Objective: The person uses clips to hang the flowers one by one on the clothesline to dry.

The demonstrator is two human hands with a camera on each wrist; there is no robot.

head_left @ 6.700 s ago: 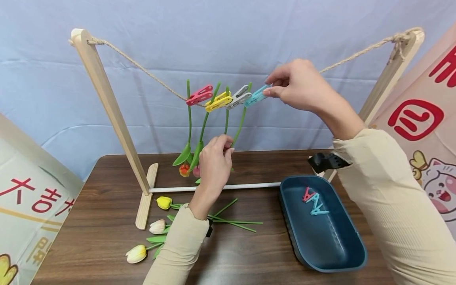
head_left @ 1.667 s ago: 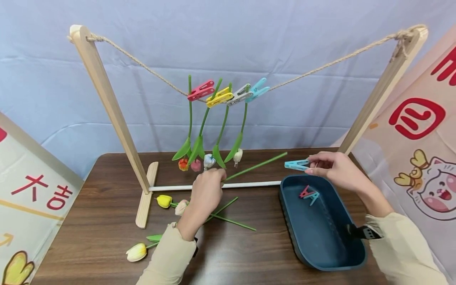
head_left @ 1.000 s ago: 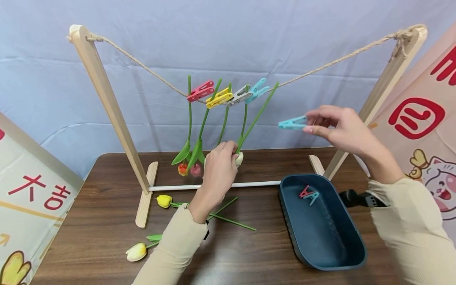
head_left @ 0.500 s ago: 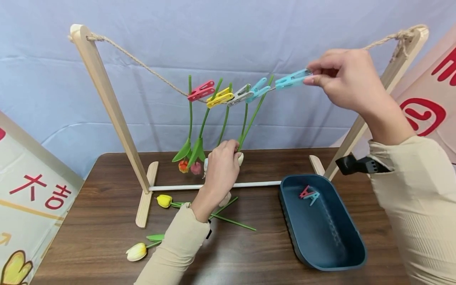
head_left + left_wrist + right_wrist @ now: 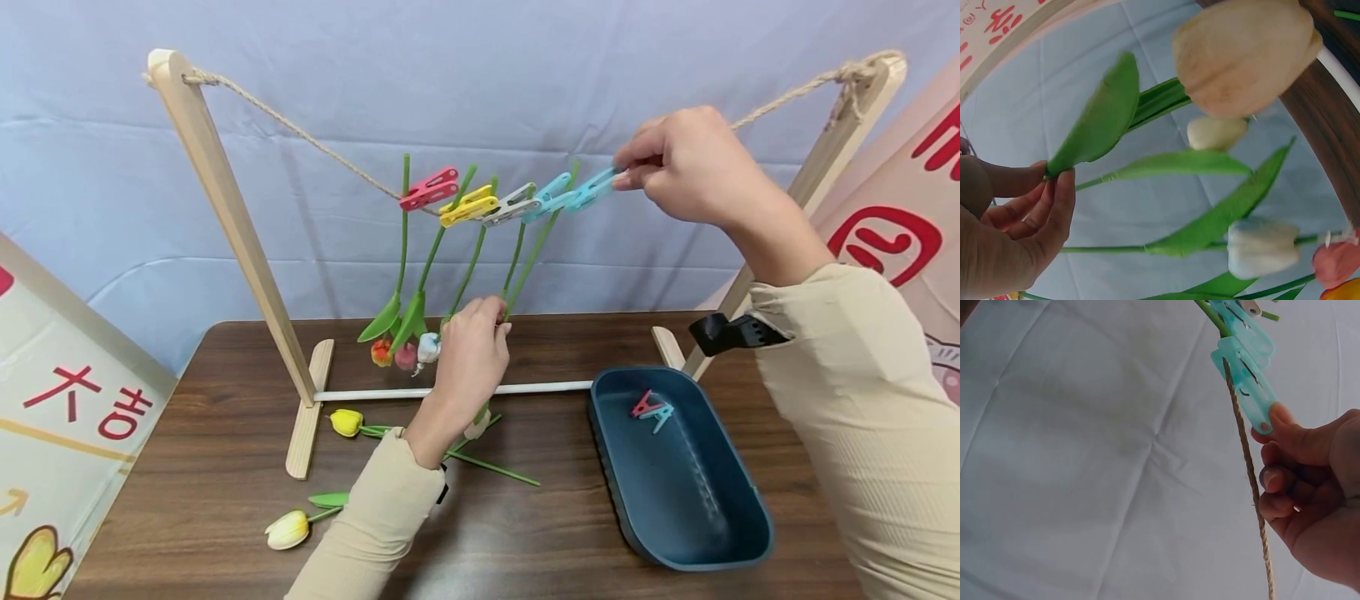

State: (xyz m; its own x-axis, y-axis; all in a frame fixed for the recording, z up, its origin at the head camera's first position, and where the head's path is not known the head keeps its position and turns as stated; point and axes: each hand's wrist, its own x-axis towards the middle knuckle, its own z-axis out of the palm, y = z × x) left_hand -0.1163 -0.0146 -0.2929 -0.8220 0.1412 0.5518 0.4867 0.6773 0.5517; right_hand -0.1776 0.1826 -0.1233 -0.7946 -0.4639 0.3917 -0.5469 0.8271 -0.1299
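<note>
My left hand (image 5: 472, 350) pinches a peach-white artificial tulip (image 5: 1244, 56) at the base of its leaf, bloom down. Its green stem (image 5: 534, 250) rises to the rope (image 5: 292, 129). There my right hand (image 5: 686, 167) pinches the handle end of a light blue clothespin (image 5: 592, 190), whose nose is over the rope at the stem in the right wrist view. Just left, four tulips hang from red (image 5: 429, 190), yellow (image 5: 468, 206), grey (image 5: 512, 205) and another blue clothespin (image 5: 550, 197). The left hand hides the white hanging bloom in the head view.
A dark blue basin (image 5: 675, 500) at the right holds a red clothespin (image 5: 642, 405) and a blue one (image 5: 660, 415). A yellow tulip (image 5: 346, 422) and a yellow-white tulip (image 5: 287, 531) lie on the table. Wooden posts (image 5: 225, 217) and a white rod (image 5: 540, 387) frame the rope.
My left hand has lifted the peach-white tulip from the table to the rope. My right hand has brought a blue clothespin up from the basin, then leftward to the stem.
</note>
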